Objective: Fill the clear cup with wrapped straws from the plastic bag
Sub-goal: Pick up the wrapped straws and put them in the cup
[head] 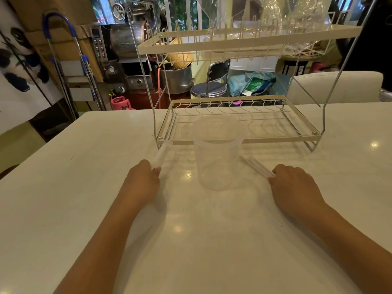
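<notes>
The clear cup [215, 164] stands upright and empty on the white table [84, 187], just in front of the wire rack. My left hand [141, 183] lies left of the cup, fingers closed on a small bunch of wrapped straws [161, 154] that points away toward the rack's left foot. My right hand [294, 189] lies right of the cup, pinching another bunch of wrapped straws [255, 166] that angles toward the cup's base. A crumpled clear plastic bag [294, 20] sits on the rack's top shelf.
A two-tier cream wire rack [239, 141] stands on the table behind the cup; its lower shelf holds nothing. Beyond the table are a metal stool [209, 90], a steel pot, machines and a white chair back [335, 88].
</notes>
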